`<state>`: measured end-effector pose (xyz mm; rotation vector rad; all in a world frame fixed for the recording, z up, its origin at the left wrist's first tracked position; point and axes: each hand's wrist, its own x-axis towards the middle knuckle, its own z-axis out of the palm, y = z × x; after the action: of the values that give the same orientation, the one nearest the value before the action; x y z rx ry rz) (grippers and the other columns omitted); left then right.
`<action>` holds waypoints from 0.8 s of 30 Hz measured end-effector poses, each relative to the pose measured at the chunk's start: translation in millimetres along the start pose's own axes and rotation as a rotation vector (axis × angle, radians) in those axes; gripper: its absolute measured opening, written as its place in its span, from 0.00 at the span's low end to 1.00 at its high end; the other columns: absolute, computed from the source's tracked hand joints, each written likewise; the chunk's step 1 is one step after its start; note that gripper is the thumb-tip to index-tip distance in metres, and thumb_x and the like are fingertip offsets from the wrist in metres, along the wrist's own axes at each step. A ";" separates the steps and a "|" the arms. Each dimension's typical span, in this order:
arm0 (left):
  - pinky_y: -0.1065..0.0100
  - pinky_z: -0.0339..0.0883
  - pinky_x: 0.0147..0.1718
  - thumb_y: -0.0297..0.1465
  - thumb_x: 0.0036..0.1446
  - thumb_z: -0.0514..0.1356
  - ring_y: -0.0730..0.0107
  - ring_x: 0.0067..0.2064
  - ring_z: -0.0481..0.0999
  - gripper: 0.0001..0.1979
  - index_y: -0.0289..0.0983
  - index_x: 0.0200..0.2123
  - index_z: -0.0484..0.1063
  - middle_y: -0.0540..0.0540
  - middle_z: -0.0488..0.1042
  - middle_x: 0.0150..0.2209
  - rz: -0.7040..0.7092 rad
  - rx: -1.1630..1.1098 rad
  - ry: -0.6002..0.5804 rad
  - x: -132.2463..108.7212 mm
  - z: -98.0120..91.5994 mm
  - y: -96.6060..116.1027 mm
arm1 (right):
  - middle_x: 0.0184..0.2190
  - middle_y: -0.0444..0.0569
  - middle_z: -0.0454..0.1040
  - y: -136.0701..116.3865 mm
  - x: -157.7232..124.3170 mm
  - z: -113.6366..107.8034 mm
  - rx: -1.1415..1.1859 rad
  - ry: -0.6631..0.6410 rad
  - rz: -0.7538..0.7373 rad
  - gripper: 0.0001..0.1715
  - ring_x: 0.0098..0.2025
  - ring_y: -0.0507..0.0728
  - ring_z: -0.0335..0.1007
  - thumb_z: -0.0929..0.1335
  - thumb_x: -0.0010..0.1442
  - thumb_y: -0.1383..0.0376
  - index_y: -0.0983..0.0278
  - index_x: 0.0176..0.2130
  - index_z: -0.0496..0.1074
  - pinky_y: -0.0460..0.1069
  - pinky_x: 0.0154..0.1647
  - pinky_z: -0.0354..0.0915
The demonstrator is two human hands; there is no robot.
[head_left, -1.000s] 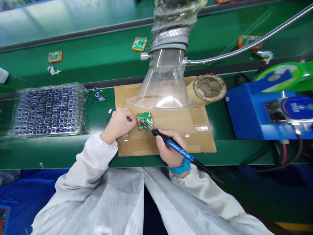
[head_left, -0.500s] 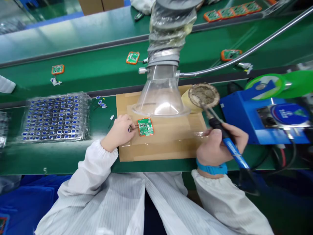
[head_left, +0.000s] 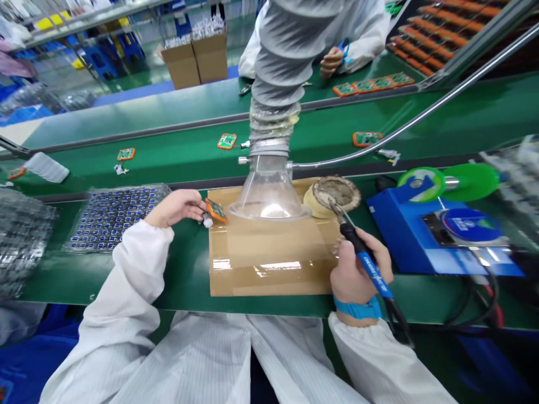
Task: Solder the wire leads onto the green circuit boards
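My left hand (head_left: pixel 183 207) is closed at the left edge of the cardboard sheet (head_left: pixel 261 275). From its fingers hangs a tilted circuit board (head_left: pixel 216 210) with an orange rim, along with a small white connector (head_left: pixel 207 220); the fingers seem to pinch the leads, though the exact grip is hidden. My right hand (head_left: pixel 360 272) is wrapped round a soldering iron (head_left: pixel 370 266) with a blue and black handle. The iron's tip reaches into the round, crusted pot (head_left: pixel 337 193) at the cardboard's back right corner.
A clear fume extractor hood (head_left: pixel 272 193) hangs over the cardboard. At left lies a tray of small blue parts (head_left: pixel 113 219). The blue soldering station (head_left: pixel 433 235) stands at right. More boards (head_left: pixel 227 141) lie on the green belt; a co-worker's hand (head_left: pixel 331 62) is beyond.
My left hand has lifted the circuit board off the cardboard and moved left and back with it. The soldering iron remains in my right hand at the pot. The view has tipped upward.
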<state>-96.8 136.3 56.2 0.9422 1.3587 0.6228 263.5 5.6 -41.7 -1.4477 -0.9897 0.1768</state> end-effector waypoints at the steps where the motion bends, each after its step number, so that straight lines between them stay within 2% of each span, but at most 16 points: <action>1: 0.62 0.77 0.36 0.30 0.54 0.61 0.65 0.32 0.80 0.06 0.33 0.32 0.70 0.37 0.79 0.37 0.069 0.040 0.119 6.6 -11.7 10.2 | 0.45 0.56 0.80 -0.6 -1.3 -1.5 -0.011 0.000 0.008 0.23 0.42 0.64 0.81 0.71 0.63 0.52 0.64 0.51 0.76 0.60 0.45 0.77; 3: 0.58 0.77 0.45 0.30 0.57 0.57 0.59 0.43 0.81 0.07 0.33 0.37 0.71 0.34 0.79 0.43 0.196 0.264 0.449 19.3 -31.3 27.0 | 0.45 0.57 0.80 -0.9 -3.9 -4.9 -0.023 -0.004 0.022 0.23 0.45 0.65 0.80 0.71 0.63 0.51 0.64 0.51 0.76 0.61 0.48 0.76; 5: 0.51 0.72 0.53 0.31 0.58 0.57 0.49 0.55 0.76 0.10 0.33 0.42 0.72 0.31 0.76 0.51 0.233 0.645 0.803 30.6 -40.6 36.1 | 0.46 0.57 0.80 -0.8 -6.6 -8.3 -0.027 -0.022 0.029 0.23 0.46 0.65 0.80 0.71 0.63 0.52 0.64 0.51 0.76 0.62 0.49 0.75; 6: 0.48 0.70 0.55 0.32 0.59 0.58 0.44 0.58 0.72 0.13 0.33 0.45 0.72 0.29 0.74 0.54 0.209 0.845 0.910 36.0 -40.0 37.3 | 0.46 0.57 0.80 -0.7 -7.6 -9.5 -0.030 -0.032 0.029 0.23 0.46 0.66 0.80 0.71 0.63 0.52 0.65 0.51 0.76 0.62 0.49 0.75; 7: 0.45 0.68 0.56 0.34 0.59 0.59 0.41 0.60 0.70 0.15 0.33 0.47 0.73 0.28 0.73 0.56 0.174 1.017 0.944 41.5 -35.7 36.5 | 0.46 0.57 0.80 -0.8 -8.4 -10.4 -0.034 -0.042 0.028 0.23 0.46 0.66 0.80 0.72 0.63 0.53 0.65 0.51 0.76 0.62 0.49 0.75; 8: 0.43 0.67 0.57 0.35 0.59 0.59 0.38 0.60 0.69 0.17 0.33 0.49 0.73 0.28 0.73 0.56 0.135 1.151 0.911 47.5 -28.2 34.2 | 0.46 0.58 0.80 -1.0 -8.9 -10.7 -0.038 -0.049 0.027 0.23 0.46 0.66 0.80 0.72 0.63 0.54 0.66 0.50 0.77 0.61 0.50 0.74; 9: 0.44 0.67 0.56 0.37 0.60 0.59 0.39 0.59 0.70 0.17 0.33 0.49 0.74 0.30 0.73 0.55 0.128 1.233 0.811 54.6 -18.3 30.9 | 0.46 0.58 0.80 -1.3 -9.1 -10.6 -0.040 -0.052 0.030 0.22 0.46 0.66 0.80 0.72 0.63 0.54 0.66 0.50 0.77 0.61 0.50 0.74; 12: 0.47 0.66 0.57 0.36 0.63 0.56 0.44 0.59 0.70 0.18 0.34 0.52 0.74 0.32 0.73 0.56 0.188 1.346 0.571 82.7 17.9 21.6 | 0.47 0.58 0.79 -3.4 -8.4 -9.4 -0.039 -0.052 0.062 0.23 0.46 0.66 0.79 0.72 0.62 0.54 0.66 0.51 0.78 0.59 0.50 0.73; 16: 0.59 0.67 0.56 0.28 0.63 0.55 0.54 0.58 0.73 0.20 0.36 0.58 0.69 0.35 0.74 0.55 0.276 1.337 0.473 128.8 56.4 26.3 | 0.47 0.58 0.79 -6.8 -7.7 -10.8 -0.078 -0.102 0.132 0.25 0.47 0.66 0.78 0.72 0.62 0.52 0.66 0.51 0.77 0.59 0.51 0.71; 20: 0.62 0.70 0.51 0.27 0.61 0.57 0.56 0.53 0.79 0.26 0.36 0.63 0.63 0.36 0.78 0.50 0.279 1.314 0.397 173.8 72.7 47.7 | 0.44 0.56 0.80 -9.3 -7.5 -12.5 -0.108 -0.137 0.167 0.25 0.46 0.66 0.78 0.72 0.60 0.50 0.65 0.49 0.78 0.56 0.49 0.71; 24: 0.60 0.71 0.51 0.32 0.61 0.59 0.53 0.54 0.79 0.24 0.35 0.60 0.66 0.33 0.78 0.51 0.194 1.287 0.396 205.6 69.2 66.2 | 0.44 0.56 0.80 -16.9 -5.5 -10.3 -0.098 -0.137 0.200 0.25 0.46 0.66 0.77 0.72 0.60 0.48 0.65 0.47 0.77 0.56 0.50 0.70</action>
<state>10.4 328.3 0.1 2.0558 2.0612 -0.0274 259.2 -8.7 -27.7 -1.6423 -0.9739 0.3828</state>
